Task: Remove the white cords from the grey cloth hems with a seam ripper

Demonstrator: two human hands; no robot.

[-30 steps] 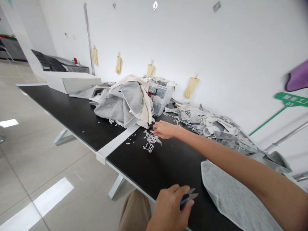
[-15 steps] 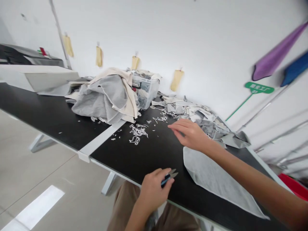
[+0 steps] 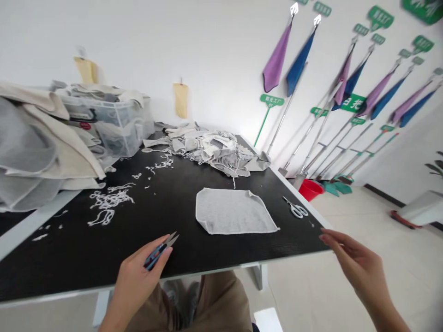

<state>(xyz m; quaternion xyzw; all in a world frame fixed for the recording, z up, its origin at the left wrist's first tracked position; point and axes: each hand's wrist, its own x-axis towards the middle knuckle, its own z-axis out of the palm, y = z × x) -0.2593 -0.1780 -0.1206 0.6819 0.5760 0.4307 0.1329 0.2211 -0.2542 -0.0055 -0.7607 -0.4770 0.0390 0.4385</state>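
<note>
Thread snips (image 3: 156,254) with a blue handle are gripped in my left hand (image 3: 136,272), blades pointing up and right over the table's front edge. My right hand (image 3: 358,263) hovers off the table's right front corner, fingers loosely stretched out and tips near each other; I see nothing in them. Between the hands a grey cloth with a white stitched edge (image 3: 235,212) lies flat, its upper right corner folded over. White-handled scissors (image 3: 296,210) rest to the right of the cloth, nearest my right hand. Loose white thread ends (image 3: 110,199) lie in a small heap on the left.
On the black table (image 3: 166,207), a heap of grey and cream cloths (image 3: 211,147) lies at the back. A clear plastic bin (image 3: 121,124) and piled fabric (image 3: 34,143) stand left. Beyond the right edge are a red bucket (image 3: 310,189) and mops against the wall.
The view has turned right, bringing the scissors into sight. My right hand has moved from near the thread ends across to the right, past the table corner. The snips stay in my left hand.
</note>
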